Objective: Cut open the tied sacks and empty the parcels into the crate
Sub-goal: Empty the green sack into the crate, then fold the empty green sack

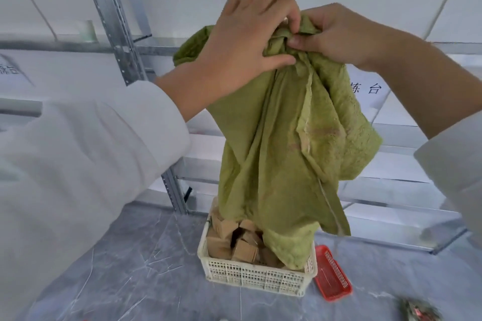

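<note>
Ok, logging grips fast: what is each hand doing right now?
Left hand: closed on the green sack, gripping its bunched upper end.
Right hand: closed on the same bunched end, pinching the fabric.

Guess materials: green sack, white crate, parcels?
Green sack: looks like woven plastic fabric, matte, crumpled, with a stitched seam. White crate: probably moulded plastic, going by its lattice walls. Parcels: likely cardboard, brown and boxy with square edges.

Crate [257,275] blocked from above by hanging sack [281,138] and piled parcels [234,242]; bare floor [117,268] left of it; red tray [332,275] just right.
</note>
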Motion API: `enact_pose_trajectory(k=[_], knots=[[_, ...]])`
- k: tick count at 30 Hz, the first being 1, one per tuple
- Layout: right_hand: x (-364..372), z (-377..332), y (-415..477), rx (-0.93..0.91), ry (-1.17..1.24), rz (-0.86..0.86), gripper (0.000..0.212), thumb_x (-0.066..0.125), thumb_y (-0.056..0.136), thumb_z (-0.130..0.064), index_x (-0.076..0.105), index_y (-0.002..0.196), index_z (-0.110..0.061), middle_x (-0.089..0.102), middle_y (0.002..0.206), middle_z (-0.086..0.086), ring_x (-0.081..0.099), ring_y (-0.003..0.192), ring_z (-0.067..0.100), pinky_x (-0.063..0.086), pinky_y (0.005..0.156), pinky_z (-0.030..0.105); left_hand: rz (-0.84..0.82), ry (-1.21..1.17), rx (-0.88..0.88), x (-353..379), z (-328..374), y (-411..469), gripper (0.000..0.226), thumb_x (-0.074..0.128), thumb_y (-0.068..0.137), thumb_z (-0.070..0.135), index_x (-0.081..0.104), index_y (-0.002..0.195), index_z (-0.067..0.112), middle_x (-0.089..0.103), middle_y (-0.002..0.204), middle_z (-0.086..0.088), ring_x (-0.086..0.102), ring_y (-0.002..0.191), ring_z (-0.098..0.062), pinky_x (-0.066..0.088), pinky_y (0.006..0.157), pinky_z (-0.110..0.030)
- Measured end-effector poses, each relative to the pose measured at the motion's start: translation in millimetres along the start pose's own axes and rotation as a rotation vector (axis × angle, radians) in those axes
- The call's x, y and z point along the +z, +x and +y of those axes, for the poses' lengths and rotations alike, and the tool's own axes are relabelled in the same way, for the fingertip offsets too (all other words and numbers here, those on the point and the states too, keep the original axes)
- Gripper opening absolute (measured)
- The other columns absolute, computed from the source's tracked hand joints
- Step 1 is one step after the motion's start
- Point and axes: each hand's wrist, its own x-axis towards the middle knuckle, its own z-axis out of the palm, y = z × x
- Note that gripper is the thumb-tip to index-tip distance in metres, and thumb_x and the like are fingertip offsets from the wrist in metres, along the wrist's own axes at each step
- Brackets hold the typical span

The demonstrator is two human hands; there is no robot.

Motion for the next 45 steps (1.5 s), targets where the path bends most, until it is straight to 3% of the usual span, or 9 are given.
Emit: enact_pose_trajectory(k=[10,15,18,21,25,28,35,39,45], knots=[[6.6,-23.5,-138.7,0.281,-0.050,0.029,0.019,0.052,0.099,-0.026,0.068,0.108,-0.022,0.070,0.104,-0.004,0.065,0.098,0.013,0.048,0.088,0.027,-0.213,-0.206,-0.050,-38.4,66.4,-59.8,0.027,0.043,0.097,0.049,0.053,0.114,0.030,0.058,0.085,0.018,0.058,0.075,-0.014,0.049,0.067,-0.034],[16.6,-23.4,-212.3,0.560,-0.089,0.131,0.025,0.050,0.099,-0.033,0.067,0.106,-0.015,0.068,0.111,0.014,0.062,0.104,0.037,0.047,0.087,0.034,-0.316,-0.227,-0.132,-52.7,73.4,-89.4,0.024,0.046,0.097,0.045,0.045,0.119,0.036,0.059,0.068,0.003,0.058,0.065,-0.017,0.043,0.059,-0.031],[51.1,-52.7,-249.2,0.691,-0.048,-0.035,0.059,0.040,0.085,-0.073,0.053,0.130,-0.039,0.052,0.132,-0.018,0.051,0.121,0.011,0.038,0.107,0.038,-0.394,-0.240,-0.303,-53.1,84.7,-113.7,0.041,0.050,0.095,0.042,0.039,0.132,0.028,0.054,0.076,0.005,0.058,0.077,-0.021,0.042,0.065,-0.032],[100.8,-70.3,-278.8,0.692,-0.168,-0.199,0.067,0.048,0.067,-0.087,0.058,0.108,-0.035,0.061,0.104,-0.018,0.059,0.093,0.006,0.047,0.087,0.032,-0.438,-0.337,-0.389,-49.8,99.5,-139.0,0.024,0.051,0.093,0.038,0.061,0.103,0.019,0.058,0.083,0.004,0.058,0.083,-0.024,0.044,0.068,-0.034],[148.5,-56.4,-323.1,0.718,-0.619,-0.294,0.043,0.065,0.073,-0.050,0.047,0.102,-0.025,0.045,0.097,-0.006,0.044,0.095,0.015,0.049,0.082,0.040,-0.466,-0.390,-0.383,-49.8,118.7,-171.1,0.027,0.051,0.091,0.039,0.056,0.073,0.019,0.054,0.070,0.004,0.058,0.076,-0.026,0.046,0.066,-0.033],[150.1,-42.8,-353.7,0.784,-0.581,-0.263,0.015,0.053,0.082,-0.027,0.058,0.095,-0.019,0.056,0.096,-0.003,0.055,0.095,0.020,0.051,0.082,0.041,-0.500,-0.344,-0.351,-48.2,125.4,-190.4,0.040,0.050,0.090,0.051,0.061,0.077,0.016,0.060,0.071,0.001,0.060,0.072,-0.022,0.045,0.063,-0.032],[115.0,8.0,-426.9,0.879,-0.556,-0.153,0.012,0.032,0.098,-0.016,0.043,0.098,-0.022,0.056,0.087,0.004,0.054,0.075,0.021,0.043,0.062,0.035,-0.686,-0.397,-0.058,-41.0,155.3,-199.1,0.034,0.067,0.078,0.059,0.061,0.081,0.026,0.051,0.081,0.007,0.043,0.081,-0.012,0.037,0.063,-0.030],[96.5,41.5,-479.5,0.894,-0.481,-0.109,0.030,0.029,0.097,-0.003,0.043,0.116,-0.021,0.060,0.103,0.011,0.061,0.082,0.028,0.052,0.073,0.045,-0.683,-0.377,0.040,-17.7,202.3,-187.8,0.028,0.074,0.076,0.049,0.056,0.072,0.027,0.045,0.089,0.008,0.033,0.090,-0.015,0.027,0.078,-0.028],[18.4,73.1,-557.4,0.880,-0.233,-0.043,0.024,0.059,0.093,-0.038,0.054,0.095,-0.014,0.063,0.089,0.003,0.061,0.083,0.023,0.048,0.074,0.038,-0.814,-0.451,-0.194,10.7,306.9,-145.7,0.030,0.063,0.084,0.034,0.048,0.072,0.012,0.049,0.065,0.003,0.042,0.063,-0.016,0.026,0.056,-0.030]])
